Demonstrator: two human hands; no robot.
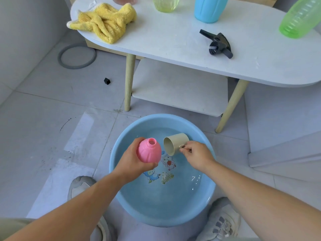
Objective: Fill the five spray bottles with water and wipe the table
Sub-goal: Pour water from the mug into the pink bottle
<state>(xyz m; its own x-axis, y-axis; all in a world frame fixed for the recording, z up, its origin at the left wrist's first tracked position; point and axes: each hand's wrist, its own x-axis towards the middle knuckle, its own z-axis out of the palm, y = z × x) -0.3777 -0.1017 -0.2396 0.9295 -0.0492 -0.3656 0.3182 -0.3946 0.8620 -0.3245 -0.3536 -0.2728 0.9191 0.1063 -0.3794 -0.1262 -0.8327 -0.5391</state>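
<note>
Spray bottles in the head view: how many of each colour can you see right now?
Pink: 2, the pink bottle held in the left hand and a pale pink bottle on the table, cut off by the top edge
Yellow-green: 1, the yellow-green bottle
Blue: 1, the blue bottle
Green: 1, the green bottle
Total: 5

Near bottle: pink
Cup: beige
Basin: light blue, cartoon animals on its bottom
Cloth: yellow
Table: white top, pale wood legs
Sprayer: black
Tall bottle: sky blue
Right bottle: clear green
Floor: grey tiles
</note>
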